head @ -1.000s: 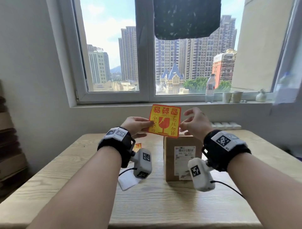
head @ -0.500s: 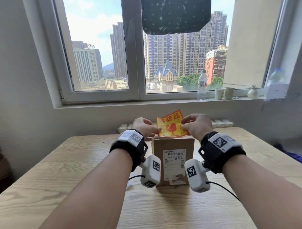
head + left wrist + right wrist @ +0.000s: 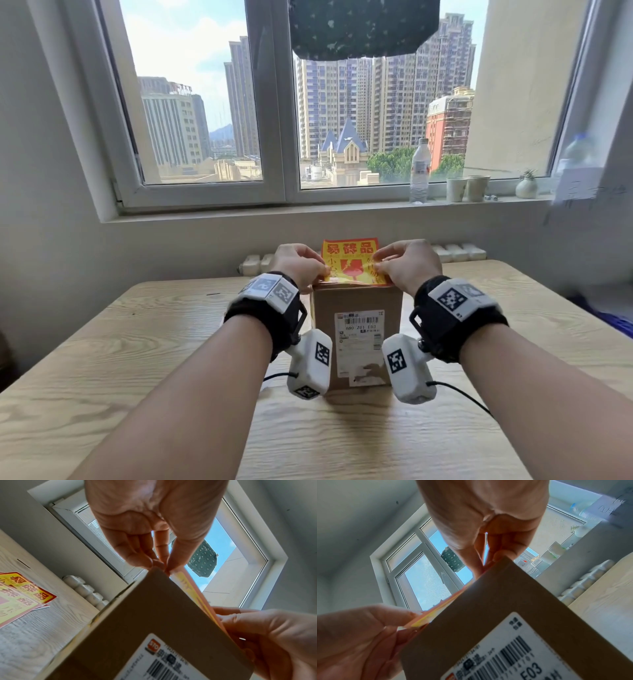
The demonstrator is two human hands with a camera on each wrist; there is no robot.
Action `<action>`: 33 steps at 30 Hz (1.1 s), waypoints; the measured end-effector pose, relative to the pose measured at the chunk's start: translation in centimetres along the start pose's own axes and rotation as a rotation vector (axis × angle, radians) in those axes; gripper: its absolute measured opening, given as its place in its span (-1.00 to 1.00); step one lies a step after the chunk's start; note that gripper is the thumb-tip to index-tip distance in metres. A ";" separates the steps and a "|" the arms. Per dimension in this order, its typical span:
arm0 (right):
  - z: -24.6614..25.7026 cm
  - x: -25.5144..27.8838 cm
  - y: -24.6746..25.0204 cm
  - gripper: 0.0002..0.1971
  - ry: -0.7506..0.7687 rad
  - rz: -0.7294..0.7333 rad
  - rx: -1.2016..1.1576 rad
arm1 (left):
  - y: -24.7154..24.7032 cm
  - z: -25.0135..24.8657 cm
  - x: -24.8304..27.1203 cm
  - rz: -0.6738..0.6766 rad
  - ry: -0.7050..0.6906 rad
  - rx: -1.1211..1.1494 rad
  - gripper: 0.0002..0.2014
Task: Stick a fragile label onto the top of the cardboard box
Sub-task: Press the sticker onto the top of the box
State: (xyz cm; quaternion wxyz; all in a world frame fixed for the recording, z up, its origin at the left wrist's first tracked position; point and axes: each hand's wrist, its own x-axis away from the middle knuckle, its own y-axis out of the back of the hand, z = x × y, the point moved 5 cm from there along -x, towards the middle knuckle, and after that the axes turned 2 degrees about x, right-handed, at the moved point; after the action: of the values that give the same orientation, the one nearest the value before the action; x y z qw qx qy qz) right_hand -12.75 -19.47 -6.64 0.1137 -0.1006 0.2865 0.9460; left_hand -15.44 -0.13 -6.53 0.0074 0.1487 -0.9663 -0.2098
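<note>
A brown cardboard box [image 3: 356, 305] with a white shipping sticker stands upright on the wooden table [image 3: 137, 342]. The yellow and red fragile label [image 3: 351, 260] lies over the box's top, its near edge at the box's front rim and its far part tilted up. My left hand [image 3: 301, 263] pinches the label's left edge and my right hand [image 3: 404, 263] pinches its right edge. In the left wrist view thumb and fingers [image 3: 154, 562] pinch the label [image 3: 192, 586] at the box [image 3: 154, 622] corner. In the right wrist view the fingers [image 3: 481, 563] pinch the label [image 3: 436, 614] above the box [image 3: 505, 595].
More fragile labels [image 3: 20, 593] lie on the table left of the box. A white radiator [image 3: 455, 251] runs behind the table under the window sill, which holds a water bottle [image 3: 419, 171], two cups [image 3: 467, 187] and a small vase [image 3: 526, 186].
Both hands have lowered the label from in front of the window down onto the box's top. It went from upright to nearly flat, and the head view has come closer.
</note>
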 end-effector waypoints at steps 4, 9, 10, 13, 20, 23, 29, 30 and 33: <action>0.1 0.0 -0.1 -0.91 0.004 -0.019 0.032 | 0.0 0.1 0.2 -0.054 -0.031 -0.019 -0.94; 0.1 0.0 0.0 -0.94 0.001 -0.029 0.062 | 0.0 0.2 0.1 -0.103 -0.035 -0.064 -0.94; 0.0 0.0 0.0 -0.94 -0.001 -0.032 0.064 | 0.0 0.3 0.1 -0.109 -0.040 -0.077 -0.92; 0.0 -0.1 -0.2 -0.93 0.009 -0.038 0.089 | -0.1 0.2 0.0 -0.144 -0.065 -0.131 -0.91; 0.3 -0.1 -0.3 -0.90 0.039 -0.032 0.152 | -0.1 0.0 0.4 -0.170 -0.125 -0.233 -0.93; 0.3 -0.2 -0.4 -0.88 0.053 -0.039 0.178 | -0.2 -0.2 0.8 -0.180 -0.158 -0.302 -0.86; 0.2 0.1 -0.6 -0.88 0.118 -0.034 0.253 | -0.6 -0.4 0.8 -0.171 -0.176 -0.404 -0.84; 0.2 0.3 -0.6 -0.85 0.129 -0.033 0.256 | -0.7 -0.5 0.8 -0.168 -0.176 -0.413 -0.84; 0.3 1.0 -1.2 -0.52 0.182 0.019 0.329 | -1.6 -0.3 0.7 -0.142 -0.203 -0.444 -0.68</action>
State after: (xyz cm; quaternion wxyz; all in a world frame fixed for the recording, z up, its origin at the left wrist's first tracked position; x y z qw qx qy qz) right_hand -13.40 -18.18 -7.26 0.0932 -0.1629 0.4475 0.8744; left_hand -15.62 -1.85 -6.95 -0.0722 0.1893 -0.8795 -0.4307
